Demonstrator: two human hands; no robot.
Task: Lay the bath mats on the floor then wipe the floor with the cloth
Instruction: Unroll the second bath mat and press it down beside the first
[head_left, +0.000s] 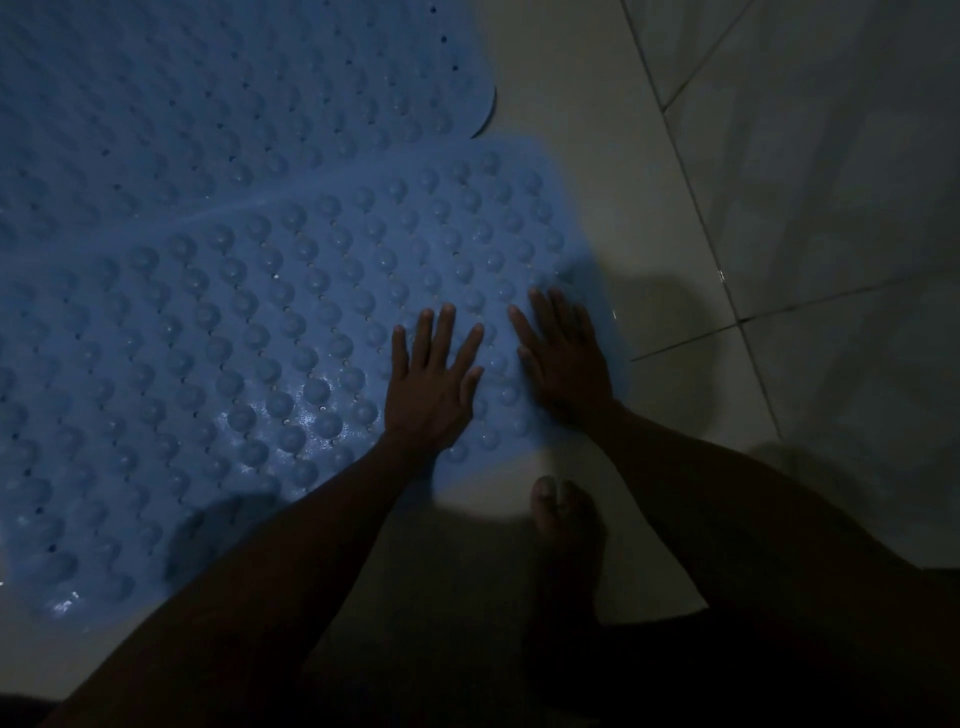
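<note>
Two blue bath mats (234, 312) overlap on the tiled floor (675, 234); left hand (431, 384) and right hand (566, 364) press flat, fingers spread, gripping nothing.

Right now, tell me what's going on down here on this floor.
A person is crouched over a blue bath mat, pressing both palms flat on its near right corner: left hand, right hand, fingers spread. A second blue mat lies beyond it, its edge tucked under the nearer one. Both rest on the pale tiled floor. A bare foot stands beside the mat. No cloth is visible.
</note>
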